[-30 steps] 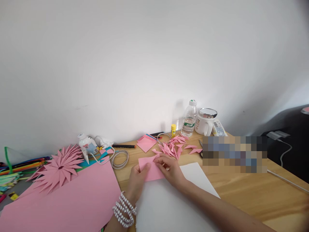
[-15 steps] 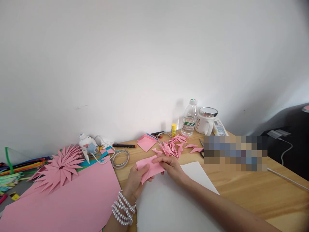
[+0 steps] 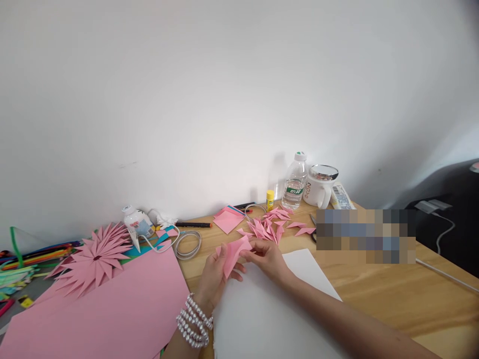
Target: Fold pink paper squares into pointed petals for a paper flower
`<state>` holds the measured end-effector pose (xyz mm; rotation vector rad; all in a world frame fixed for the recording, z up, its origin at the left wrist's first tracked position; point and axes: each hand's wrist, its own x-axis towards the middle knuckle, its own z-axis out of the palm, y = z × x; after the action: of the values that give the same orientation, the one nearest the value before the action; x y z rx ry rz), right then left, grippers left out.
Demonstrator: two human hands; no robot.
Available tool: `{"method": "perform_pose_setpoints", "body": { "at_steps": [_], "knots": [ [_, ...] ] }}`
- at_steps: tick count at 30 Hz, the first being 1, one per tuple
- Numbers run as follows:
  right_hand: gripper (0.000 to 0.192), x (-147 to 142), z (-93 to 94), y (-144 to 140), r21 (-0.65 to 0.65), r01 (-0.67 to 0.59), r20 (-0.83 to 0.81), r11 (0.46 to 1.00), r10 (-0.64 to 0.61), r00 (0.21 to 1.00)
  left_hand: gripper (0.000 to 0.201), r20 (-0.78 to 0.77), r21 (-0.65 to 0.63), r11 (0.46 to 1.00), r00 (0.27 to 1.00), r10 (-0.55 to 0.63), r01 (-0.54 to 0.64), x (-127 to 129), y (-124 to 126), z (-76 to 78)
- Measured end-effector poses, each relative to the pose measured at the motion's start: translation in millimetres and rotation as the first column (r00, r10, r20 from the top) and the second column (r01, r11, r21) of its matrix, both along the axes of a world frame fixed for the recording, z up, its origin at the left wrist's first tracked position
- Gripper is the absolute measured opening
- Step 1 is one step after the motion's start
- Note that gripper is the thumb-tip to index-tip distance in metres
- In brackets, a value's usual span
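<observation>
A small pink paper piece (image 3: 235,252) is lifted just above a white sheet (image 3: 262,314) on the wooden desk (image 3: 392,289). My left hand (image 3: 213,281), with a pearl bracelet on its wrist, grips the paper's lower left part. The fingers of my right hand (image 3: 267,259) pinch its right edge. The paper is tilted and partly folded. Just behind my hands lies a heap of several folded pink paper points (image 3: 271,227).
A big pink sheet (image 3: 105,314) and a pink paper flower (image 3: 92,257) lie at the left, beside coloured sticks (image 3: 30,257). At the back are a glue bottle (image 3: 136,224), a coiled cable (image 3: 187,243), pink squares (image 3: 227,220), a water bottle (image 3: 294,182) and a white mug (image 3: 318,189).
The pink paper lay flat on the white sheet under both hands; now both hands have raised it, turned it and folded it narrower.
</observation>
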<state>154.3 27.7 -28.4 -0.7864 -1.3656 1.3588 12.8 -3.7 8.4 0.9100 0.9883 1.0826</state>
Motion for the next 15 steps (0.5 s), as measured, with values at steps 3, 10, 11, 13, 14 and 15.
{"method": "perform_pose_setpoints", "body": {
  "at_steps": [3,10,11,13,14,15],
  "knots": [
    [0.028,1,-1.3,1,-0.042,0.056,-0.022,0.998,-0.057,0.998,0.052,0.004,0.131,0.989,0.997,-0.075,0.073,3,-3,0.4],
    [0.029,2,1.4,0,-0.099,0.095,-0.032,0.991,-0.098,0.995,0.063,-0.044,0.192,0.981,0.999,-0.019,0.027,9,-4,-3.4],
    [0.029,2,1.8,0,-0.099,0.101,-0.03,0.99,-0.104,0.994,0.067,-0.027,0.206,0.978,0.999,-0.021,0.026,10,-4,-3.5],
    [0.029,2,1.8,1,-0.084,0.112,-0.031,0.99,-0.115,0.993,0.076,0.004,0.251,0.968,1.0,-0.022,0.02,11,-4,-3.7],
    [0.029,2,1.4,2,-0.073,0.114,-0.032,0.991,-0.116,0.993,0.078,0.005,0.27,0.963,1.0,-0.013,0.011,11,-4,-4.1],
    [0.029,2,0.8,3,-0.064,0.114,-0.03,0.991,-0.116,0.993,0.077,-0.006,0.279,0.96,1.0,0.007,-0.005,11,-4,-4.9]
  ]
}}
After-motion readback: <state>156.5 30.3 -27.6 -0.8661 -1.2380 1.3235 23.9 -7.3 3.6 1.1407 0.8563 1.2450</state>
